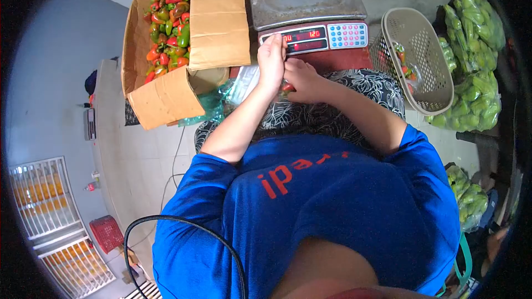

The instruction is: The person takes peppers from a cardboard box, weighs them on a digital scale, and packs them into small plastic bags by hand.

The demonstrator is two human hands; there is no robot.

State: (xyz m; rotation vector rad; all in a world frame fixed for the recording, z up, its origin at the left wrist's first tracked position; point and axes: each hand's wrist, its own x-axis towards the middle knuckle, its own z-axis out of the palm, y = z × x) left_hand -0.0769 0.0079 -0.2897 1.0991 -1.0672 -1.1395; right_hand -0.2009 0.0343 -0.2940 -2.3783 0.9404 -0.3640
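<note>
My left hand (272, 61) is raised in front of the scale's display, its fingers pressed together; what they hold, if anything, is hidden. Just right of it, my right hand (302, 81) has its fingers curled round a small clear bag (287, 87) with something red inside, close to my lap. Beyond both hands is a digital scale (307, 0) with a bare metal plate and lit red digits. Clear plastic bags (243, 84) lie left of my left hand. An open cardboard box (220, 16) of red, green and yellow peppers (170, 27) stands at the left.
A beige basket (438, 72) with bagged peppers in it stands right of the scale. Large bags of green peppers (476, 27) are at the far right, with another bag (468, 198) lower down. A black cable (188, 218) curves at the lower left.
</note>
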